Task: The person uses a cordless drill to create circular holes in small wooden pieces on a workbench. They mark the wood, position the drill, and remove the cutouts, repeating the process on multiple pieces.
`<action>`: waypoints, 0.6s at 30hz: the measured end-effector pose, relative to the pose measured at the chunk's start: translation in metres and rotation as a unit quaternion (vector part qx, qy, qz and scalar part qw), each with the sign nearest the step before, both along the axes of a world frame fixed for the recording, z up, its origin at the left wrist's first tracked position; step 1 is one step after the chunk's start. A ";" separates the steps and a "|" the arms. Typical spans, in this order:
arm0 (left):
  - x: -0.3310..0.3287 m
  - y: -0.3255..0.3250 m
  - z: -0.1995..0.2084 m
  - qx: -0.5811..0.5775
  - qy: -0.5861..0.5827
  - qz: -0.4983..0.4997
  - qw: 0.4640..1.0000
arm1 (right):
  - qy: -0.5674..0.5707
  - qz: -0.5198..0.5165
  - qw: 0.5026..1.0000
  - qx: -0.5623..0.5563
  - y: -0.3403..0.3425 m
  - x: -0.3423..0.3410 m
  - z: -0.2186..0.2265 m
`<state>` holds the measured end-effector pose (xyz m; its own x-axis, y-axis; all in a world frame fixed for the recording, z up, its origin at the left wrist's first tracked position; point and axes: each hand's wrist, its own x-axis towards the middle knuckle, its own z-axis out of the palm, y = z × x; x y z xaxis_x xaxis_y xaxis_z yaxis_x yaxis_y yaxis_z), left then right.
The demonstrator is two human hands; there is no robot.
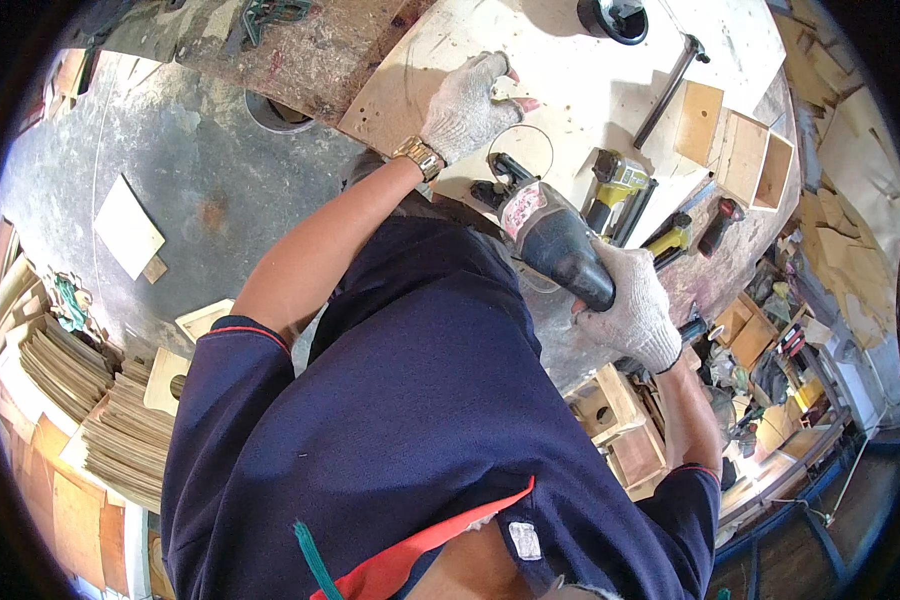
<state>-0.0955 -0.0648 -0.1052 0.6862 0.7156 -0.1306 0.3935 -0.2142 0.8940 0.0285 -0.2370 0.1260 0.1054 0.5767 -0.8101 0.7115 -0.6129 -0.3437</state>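
My right hand (634,305), in a white knit glove, is closed round the rear of a black barrel-shaped power tool (565,250) with a pale, red-marked collar. Its front end sits at the near edge of a light plywood board (400,85), beside a circle drawn on the wood. What the tool's tip touches is hidden. Flat on the board lies my left hand (473,108), gloved too, fingers apart and bare at the tips. A gold watch (420,157) is on that wrist.
Right of the tool lie a yellow nail gun (618,185), a second yellow tool (672,236) and a red-and-black tool (720,226). Beyond are a long black bar (670,92), a wooden box (760,160) and a black cup (613,20). Stacked panels (125,440) stand lower left.
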 end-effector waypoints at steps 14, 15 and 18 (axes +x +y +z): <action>0.001 0.000 -0.001 -0.001 0.002 -0.009 1.000 | -0.001 -0.064 0.997 0.030 -0.002 -0.014 0.003; 0.000 0.000 -0.001 -0.003 0.002 -0.006 1.000 | -0.009 -0.054 0.998 0.039 -0.003 -0.014 0.002; 0.000 -0.001 -0.001 -0.007 -0.004 0.001 1.000 | -0.023 -0.041 0.997 0.053 -0.008 -0.015 -0.001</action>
<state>-0.0957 -0.0659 -0.1066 0.6853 0.7156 -0.1348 0.3865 -0.2006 0.9002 0.0132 -0.2454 0.1251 0.1914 0.6475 -0.7377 0.6773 -0.6311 -0.3782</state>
